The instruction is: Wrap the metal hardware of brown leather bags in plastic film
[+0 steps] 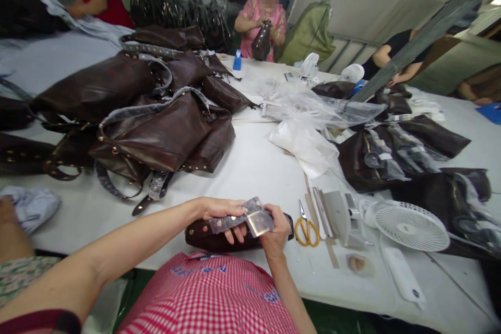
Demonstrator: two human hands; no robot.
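A dark brown leather bag (pixel 196 235) with metal studs lies at the table's front edge, right before me. Over it runs a studded strap (pixel 220 225) wrapped in clear plastic. My left hand (pixel 225 211) is closed on this strap, thumb on top and fingers beneath. My right hand (pixel 277 229) is closed on the strap's other end, beside a shiny rectangular piece (pixel 260 223); whether that is a buckle or film I cannot tell. The fingertips of my right hand are partly hidden.
Brown leather bags (pixel 156 135) are heaped at left. Orange-handled scissors (pixel 307 232) lie just right of my hands, near a white fan (pixel 409 224). Plastic bags (pixel 305 143) and more brown bags (pixel 360 159) lie beyond. A person in pink (pixel 246 23) across the table holds a bag.
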